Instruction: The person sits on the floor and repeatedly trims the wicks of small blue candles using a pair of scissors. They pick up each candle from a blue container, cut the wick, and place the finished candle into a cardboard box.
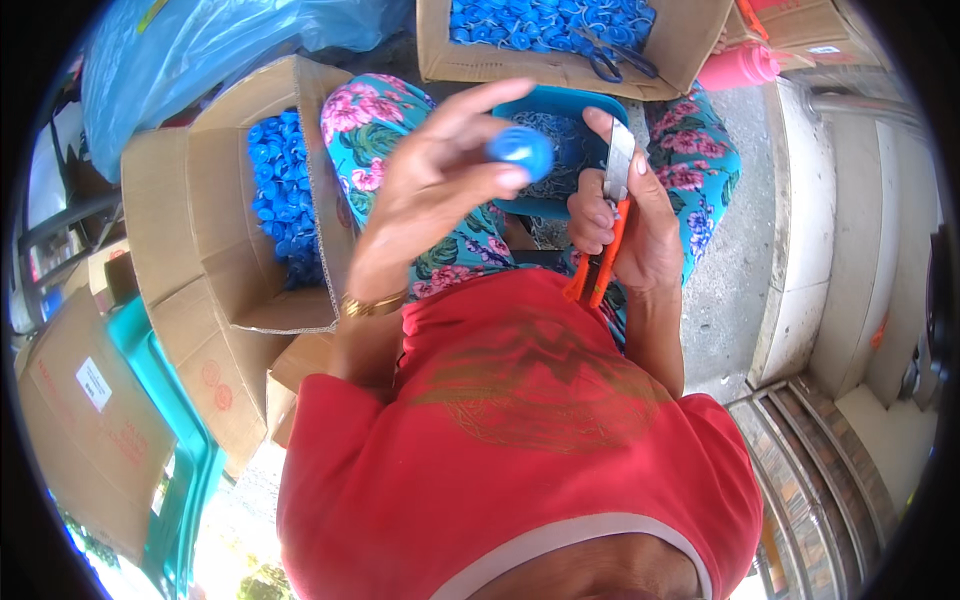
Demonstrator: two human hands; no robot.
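Note:
My left hand (pixel 420 187), slightly blurred, pinches a round blue plastic cap (pixel 525 152) between thumb and fingers. To the right, my right hand (pixel 646 240) grips an orange-handled snap-off utility knife (pixel 611 240), its wide blade pointing up and away from me. My right thumb and index finger sit on either side of the blade. Cap and blade are apart. Below both hands, between my knees, is a blue plastic basin (pixel 551 96) holding thin pale strands (pixel 559 142); the hands partly hide it.
An open cardboard box (pixel 232 202) at left holds many blue caps (pixel 283 187). Another box (pixel 525 71) ahead contains similar caps with pale strands, and blue-handled scissors (pixel 616 60) lie on them. A pink bottle (pixel 739 69) stands at its right. Tiled steps (pixel 799 232) rise at right.

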